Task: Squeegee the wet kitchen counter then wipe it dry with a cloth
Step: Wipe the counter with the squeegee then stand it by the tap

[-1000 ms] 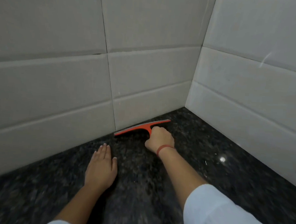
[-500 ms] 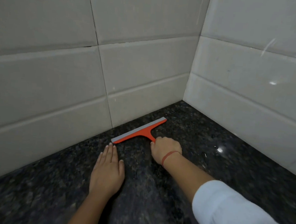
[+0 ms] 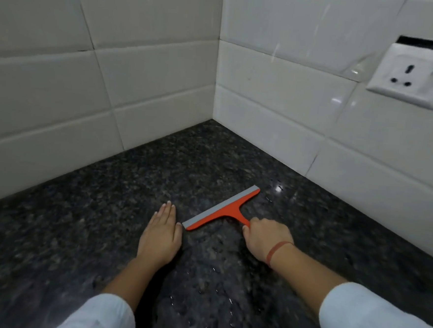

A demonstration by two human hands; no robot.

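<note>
The right hand [image 3: 265, 237] closes its grip around the handle of the orange squeegee [image 3: 222, 208], which lies on the dark speckled bench [image 3: 104, 207], well apart from the tiled walls [image 3: 278, 111]. The left hand [image 3: 161, 233] rests flat on the bench, fingers spread out straight, just beside the end of the blade. Small water drops shine near the squeegee.
</note>
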